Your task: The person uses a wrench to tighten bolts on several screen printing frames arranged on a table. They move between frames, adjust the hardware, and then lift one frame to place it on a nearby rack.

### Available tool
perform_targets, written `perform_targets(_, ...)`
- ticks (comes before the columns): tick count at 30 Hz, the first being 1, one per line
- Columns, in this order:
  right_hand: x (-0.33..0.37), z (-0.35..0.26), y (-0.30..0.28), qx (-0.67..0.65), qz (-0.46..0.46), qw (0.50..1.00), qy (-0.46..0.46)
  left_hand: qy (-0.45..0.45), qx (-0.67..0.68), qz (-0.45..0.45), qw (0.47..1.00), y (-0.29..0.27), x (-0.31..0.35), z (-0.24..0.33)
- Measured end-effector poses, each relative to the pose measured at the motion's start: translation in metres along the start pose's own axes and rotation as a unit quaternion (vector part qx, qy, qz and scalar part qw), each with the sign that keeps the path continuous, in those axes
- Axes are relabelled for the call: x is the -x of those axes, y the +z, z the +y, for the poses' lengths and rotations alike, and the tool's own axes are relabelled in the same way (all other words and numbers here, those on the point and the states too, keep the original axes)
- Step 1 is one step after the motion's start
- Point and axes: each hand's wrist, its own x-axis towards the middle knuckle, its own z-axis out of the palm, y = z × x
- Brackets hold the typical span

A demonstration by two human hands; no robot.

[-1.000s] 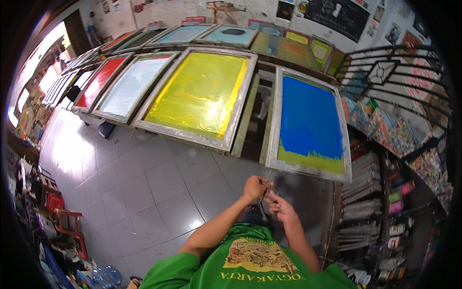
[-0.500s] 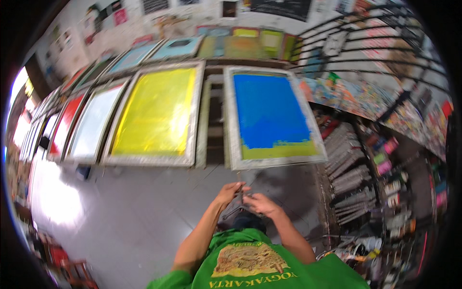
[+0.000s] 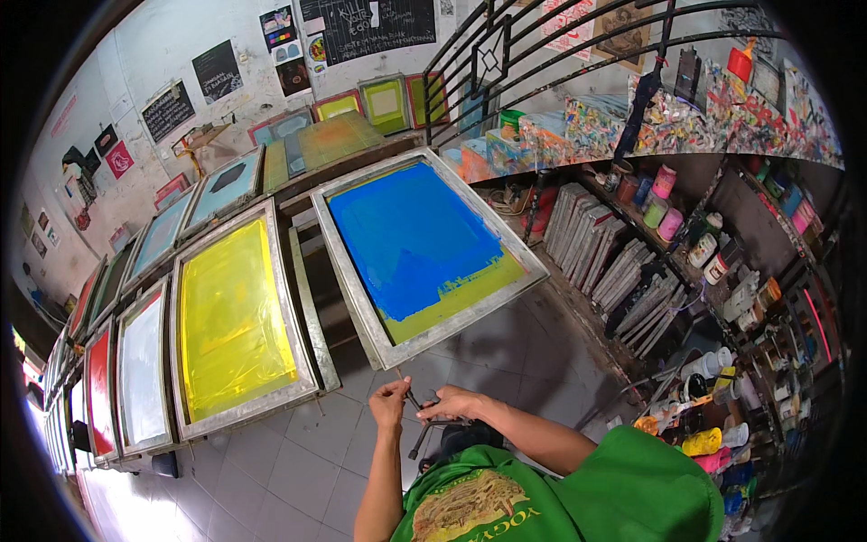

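Note:
Just below the front corner of the blue-inked screen frame [image 3: 465,327], my left hand [image 3: 389,403] is closed with its fingertips pinching a thin dark metal rod. The rod belongs to a branching metal wrench [image 3: 421,440] with several arms, and its upper end reaches up to the frame's underside. My right hand [image 3: 452,403] has its fingers curled round the wrench's middle, where the arms meet. Part of the wrench is hidden behind the fingers. Thick blue ink [image 3: 415,239] covers most of the mesh, leaving an olive strip along the near edge.
Left of the blue screen stands a yellow screen [image 3: 230,316], then a white screen [image 3: 144,379] and a red screen [image 3: 101,393]. Stacked frames [image 3: 578,230] and shelves with ink pots [image 3: 668,221] line the right side. A black railing [image 3: 560,54] rises at the back.
My view has turned to the right, so the screens sit further left and look tilted. Both hands stay on the wrench below the blue screen, seen more sharply now.

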Motion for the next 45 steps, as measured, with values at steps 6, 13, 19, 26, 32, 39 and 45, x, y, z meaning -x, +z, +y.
perform_targets(6, -0.007, -0.003, 0.003, 0.028, -0.023, 0.999, 0.02, 0.075, -0.102, 0.052, 0.991, -0.006, 0.013, 0.021)
perform_targets(13, -0.02, 0.001, 0.003, -0.008, -0.047, 0.997, 0.061, 0.079, -0.175, 0.02, 0.981, -0.006, -0.002, 0.018)
perform_targets(19, -0.002, -0.01, 0.021, -0.002, -0.011, 0.998, 0.064, 0.063, -0.203, 0.03, 0.977, -0.003, 0.013, 0.029)
perform_targets(26, 0.003, 0.02, 0.038, -0.092, 0.103, 0.99, 0.013, 0.084, -0.231, -0.002, 0.969, 0.001, 0.018, 0.019)
perform_targets(32, -0.003, 0.031, 0.022, 0.051, 0.03, 0.997, 0.058, 0.076, -0.126, -0.074, 0.986, 0.005, 0.024, 0.003)
perform_targets(39, 0.021, 0.045, 0.031, 0.088, -0.004, 0.996, 0.019, 0.138, -0.019, 0.037, 0.99, 0.009, 0.04, 0.013)
perform_targets(45, 0.05, 0.084, 0.01, 0.04, 0.111, 0.991, 0.069, 0.11, -0.075, -0.06, 0.989, -0.003, 0.046, 0.054)
